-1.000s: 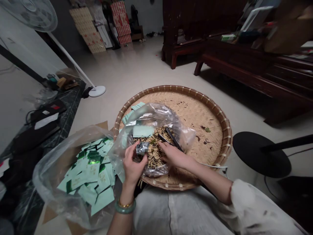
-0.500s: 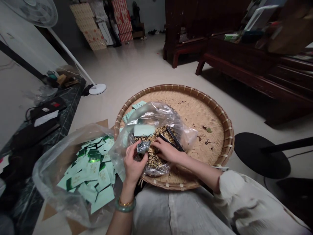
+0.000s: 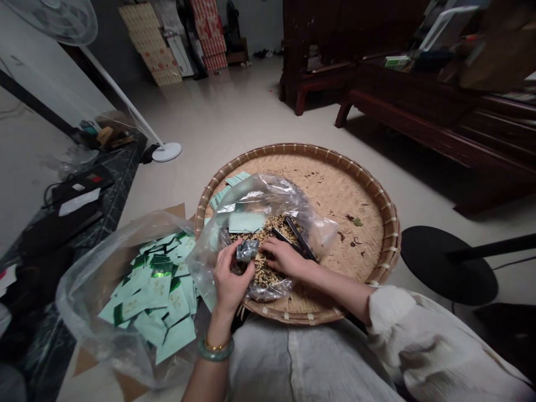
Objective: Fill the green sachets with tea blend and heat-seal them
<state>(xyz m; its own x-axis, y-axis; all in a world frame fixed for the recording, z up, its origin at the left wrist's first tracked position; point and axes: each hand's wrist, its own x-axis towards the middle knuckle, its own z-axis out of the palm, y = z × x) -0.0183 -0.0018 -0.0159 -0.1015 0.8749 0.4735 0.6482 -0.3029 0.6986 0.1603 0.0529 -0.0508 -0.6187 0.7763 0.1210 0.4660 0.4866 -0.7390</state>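
My left hand (image 3: 228, 282) pinches a small silvery foil packet (image 3: 247, 249) over a clear plastic bag (image 3: 259, 201) filled with dried loose tea bits (image 3: 263, 268). My right hand (image 3: 285, 257) reaches into the same bag, fingers curled down in the tea beside black scissors (image 3: 298, 237). The bag lies in a round woven bamboo tray (image 3: 368, 190) resting on my lap. A mint-green packet (image 3: 245, 222) sits inside the bag behind my hands.
A large plastic bag of green packets (image 3: 154, 290) sits at my left on cardboard. A white fan stand (image 3: 166, 152), a black round base (image 3: 448, 262), dark wooden furniture (image 3: 419, 106) and a cluttered black counter (image 3: 62, 212) surround me.
My right hand has slid left through the tea toward the foil packet. My left hand has lifted the packet slightly.
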